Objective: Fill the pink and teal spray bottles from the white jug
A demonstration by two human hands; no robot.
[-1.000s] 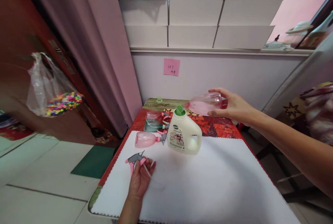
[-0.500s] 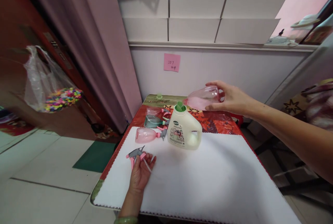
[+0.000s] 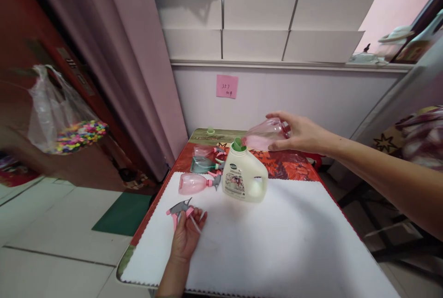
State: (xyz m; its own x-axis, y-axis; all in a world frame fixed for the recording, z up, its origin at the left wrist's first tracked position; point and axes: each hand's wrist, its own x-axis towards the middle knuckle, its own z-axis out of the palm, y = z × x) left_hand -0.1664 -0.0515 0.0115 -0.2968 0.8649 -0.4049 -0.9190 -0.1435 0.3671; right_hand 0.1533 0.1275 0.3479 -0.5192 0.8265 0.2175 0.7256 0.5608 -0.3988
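My right hand (image 3: 299, 133) is closed round the base of a clear pink bottle (image 3: 265, 134), tilted nearly on its side. The bottle's mouth is at the green spout (image 3: 238, 144) of a cream detergent jug (image 3: 244, 175), which stands upright on the table. Whether liquid flows between them I cannot make out. A grey and pink spray trigger head (image 3: 180, 207) with a thin tube is held in my left hand (image 3: 188, 233), over the white mat in front of the jug. Left of the jug lie a pink spray bottle (image 3: 192, 183), a teal spray bottle (image 3: 201, 165) and another pink spray bottle (image 3: 202, 151).
A small green cap (image 3: 211, 130) lies at the table's back edge. The white mat (image 3: 270, 247) covers the front of the table. White boxes (image 3: 256, 44) are stacked behind, above a pink note (image 3: 227, 86). A plastic bag (image 3: 81, 136) hangs at the left.
The view has tipped slightly upward, so things sit a little lower. The pink bottle's mouth has come closer to the jug's spout. My left hand still holds the trigger head.
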